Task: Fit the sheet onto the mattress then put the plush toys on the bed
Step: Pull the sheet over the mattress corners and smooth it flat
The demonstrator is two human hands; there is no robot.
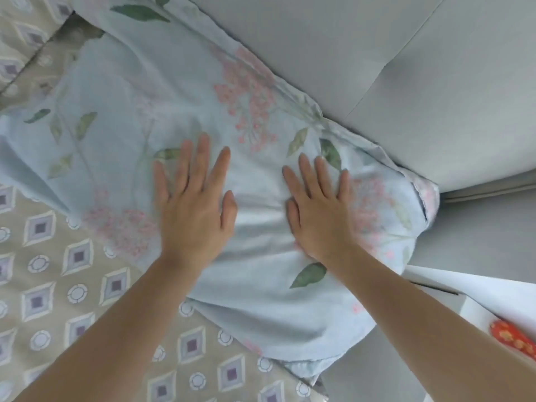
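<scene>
Left hand (194, 210) and right hand (319, 216), fingers spread flat, press puffy floral pillow (139, 91)

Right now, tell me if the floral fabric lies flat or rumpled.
Rumpled: the floral fabric creases between left hand and right hand.

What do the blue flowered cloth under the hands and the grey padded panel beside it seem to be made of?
The blue flowered cloth: likely thin woven cotton, matte; it wrinkles softly. The grey padded panel: probably smooth upholstery, perhaps faux leather; faint sheen, stitched seams.
</scene>
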